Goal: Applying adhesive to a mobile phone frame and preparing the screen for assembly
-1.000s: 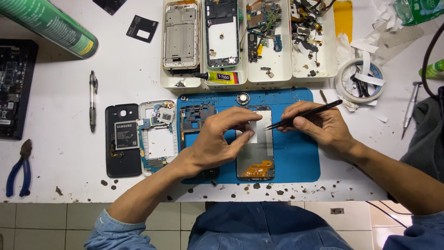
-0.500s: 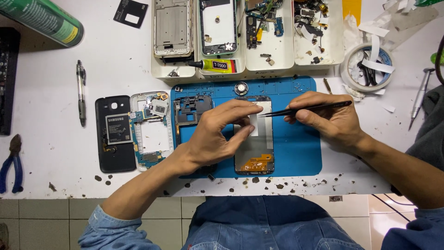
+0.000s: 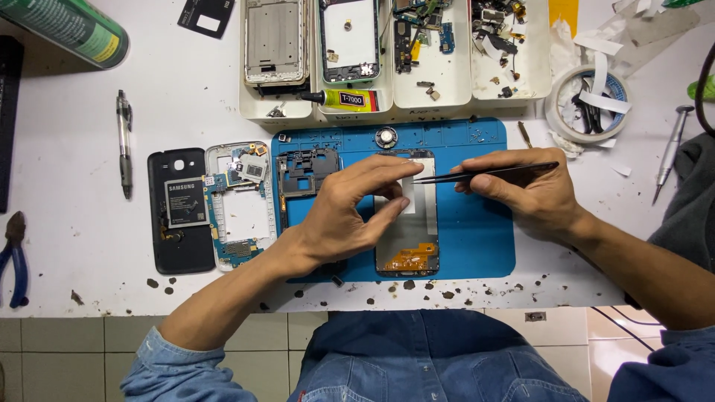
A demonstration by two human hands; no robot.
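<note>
While the stripped screen assembly (image 3: 407, 223) is pinned by the left hand (image 3: 350, 212), black tweezers (image 3: 484, 173) are gripped in the right hand (image 3: 532, 193); reassembly is judged outstanding.

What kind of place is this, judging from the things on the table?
Most likely a phone repair bench. Opened phone parts lie on a blue work mat, white trays hold small components, and the right hand holds tweezers over a phone screen panel.

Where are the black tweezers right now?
In the head view, the black tweezers are in the right hand, over the blue mat, tips at the left hand's fingertips.
</note>
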